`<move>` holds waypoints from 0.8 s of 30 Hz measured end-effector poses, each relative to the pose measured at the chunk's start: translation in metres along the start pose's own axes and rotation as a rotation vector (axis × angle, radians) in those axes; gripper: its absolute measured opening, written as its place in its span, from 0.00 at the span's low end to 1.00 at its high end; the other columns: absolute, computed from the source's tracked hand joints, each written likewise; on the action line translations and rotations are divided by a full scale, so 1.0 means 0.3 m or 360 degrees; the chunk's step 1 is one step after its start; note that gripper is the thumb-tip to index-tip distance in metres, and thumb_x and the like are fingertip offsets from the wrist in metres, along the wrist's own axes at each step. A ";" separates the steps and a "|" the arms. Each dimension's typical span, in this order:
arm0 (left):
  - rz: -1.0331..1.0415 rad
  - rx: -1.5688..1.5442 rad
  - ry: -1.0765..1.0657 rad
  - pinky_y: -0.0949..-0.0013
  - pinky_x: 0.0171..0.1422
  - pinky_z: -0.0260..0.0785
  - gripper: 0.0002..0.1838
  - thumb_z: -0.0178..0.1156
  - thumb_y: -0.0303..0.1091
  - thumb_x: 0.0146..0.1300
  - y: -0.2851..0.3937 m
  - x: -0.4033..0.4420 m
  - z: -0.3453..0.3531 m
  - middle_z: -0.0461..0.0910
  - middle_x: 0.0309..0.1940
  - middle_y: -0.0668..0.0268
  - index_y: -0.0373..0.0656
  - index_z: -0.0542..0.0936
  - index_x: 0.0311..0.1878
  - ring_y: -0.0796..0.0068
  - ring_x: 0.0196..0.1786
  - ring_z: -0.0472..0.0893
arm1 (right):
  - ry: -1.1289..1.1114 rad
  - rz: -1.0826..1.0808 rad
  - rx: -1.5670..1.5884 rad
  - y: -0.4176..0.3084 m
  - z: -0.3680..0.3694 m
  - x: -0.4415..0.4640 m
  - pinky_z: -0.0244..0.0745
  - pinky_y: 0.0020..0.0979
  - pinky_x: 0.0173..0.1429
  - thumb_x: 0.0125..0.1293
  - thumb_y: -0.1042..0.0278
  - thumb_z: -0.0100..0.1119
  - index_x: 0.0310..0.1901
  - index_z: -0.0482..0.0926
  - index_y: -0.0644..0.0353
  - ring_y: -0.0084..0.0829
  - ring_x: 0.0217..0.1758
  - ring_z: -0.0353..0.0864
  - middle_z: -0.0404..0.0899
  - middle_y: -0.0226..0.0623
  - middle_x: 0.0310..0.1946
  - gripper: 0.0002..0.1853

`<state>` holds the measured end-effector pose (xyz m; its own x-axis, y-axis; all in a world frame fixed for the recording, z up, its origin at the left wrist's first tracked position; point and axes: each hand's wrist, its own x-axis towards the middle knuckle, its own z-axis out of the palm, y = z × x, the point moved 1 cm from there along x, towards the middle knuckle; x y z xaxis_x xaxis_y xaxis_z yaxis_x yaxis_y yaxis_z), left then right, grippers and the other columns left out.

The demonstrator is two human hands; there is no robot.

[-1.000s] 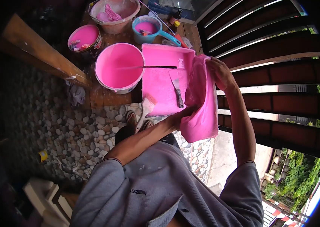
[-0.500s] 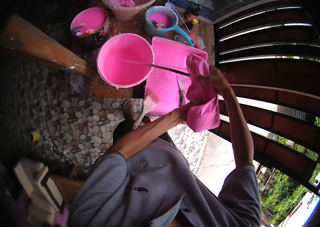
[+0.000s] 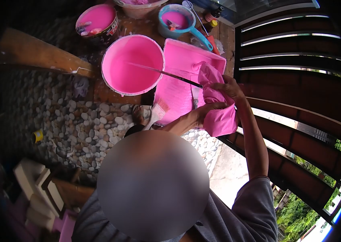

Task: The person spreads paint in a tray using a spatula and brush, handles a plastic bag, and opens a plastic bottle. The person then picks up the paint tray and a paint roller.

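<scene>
A crumpled pink cloth [image 3: 221, 121] is bunched between my two hands over the right side of the pink paint tray [image 3: 174, 90]. My left hand [image 3: 207, 113] has its fingers wrapped round the cloth's lower middle. Higher up, my right hand [image 3: 229, 88] grips the cloth from the right. A thin dark stick [image 3: 180, 78] reaches from the pink paint bucket [image 3: 132, 66] across the tray to the cloth. The scraper [image 3: 195, 97] in the tray is partly hidden behind the cloth. At the tray's lower left corner rests a paintbrush [image 3: 157, 112] with pink bristles.
Behind are a blue dipper [image 3: 175, 21], a smaller paint pot [image 3: 96, 20], a basin [image 3: 140, 9] and small bottles [image 3: 213, 14]. A slatted railing [image 3: 295, 92] runs along the right. A yellow cup [image 3: 37, 136] is on the pebbled floor. A blurred disc hides the torso.
The cloth, hanging long and loose a second ago, is now gathered into a smaller bunch. My right hand has come lower and closer to my left. The view has shifted slightly.
</scene>
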<state>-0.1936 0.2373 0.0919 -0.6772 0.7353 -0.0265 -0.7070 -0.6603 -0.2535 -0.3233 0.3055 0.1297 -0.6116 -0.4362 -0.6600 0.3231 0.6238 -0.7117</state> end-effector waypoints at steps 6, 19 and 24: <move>0.0105 0.0597 0.0533 0.71 0.46 0.76 0.18 0.63 0.40 0.59 0.038 0.063 -0.033 0.81 0.39 0.65 0.40 0.75 0.49 0.76 0.37 0.81 | -0.0100 -0.0132 0.0429 -0.030 -0.007 0.004 0.78 0.29 0.46 0.49 0.73 0.69 0.49 0.74 0.69 0.31 0.40 0.82 0.80 0.41 0.40 0.24; 0.0652 0.2171 0.1038 0.70 0.55 0.71 0.40 0.73 0.45 0.44 0.005 0.059 -0.212 0.79 0.46 0.57 0.32 0.69 0.57 0.69 0.49 0.79 | 0.0211 0.0123 0.0814 0.065 -0.021 0.103 0.77 0.23 0.35 0.59 0.68 0.64 0.45 0.76 0.66 0.25 0.33 0.81 0.80 0.34 0.35 0.15; 0.0225 0.2132 0.1150 0.70 0.58 0.69 0.42 0.72 0.47 0.44 0.024 0.046 -0.175 0.76 0.51 0.56 0.34 0.67 0.59 0.66 0.52 0.77 | 0.0437 -0.0416 0.0551 0.062 -0.016 0.078 0.73 0.20 0.37 0.60 0.71 0.62 0.44 0.77 0.63 0.18 0.33 0.78 0.80 0.30 0.35 0.11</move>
<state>-0.1972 0.2507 0.0389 -0.7922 0.3091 -0.5262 -0.5742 -0.0855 0.8142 -0.3351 0.3099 0.1022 -0.8561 -0.3331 -0.3951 0.3261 0.2449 -0.9131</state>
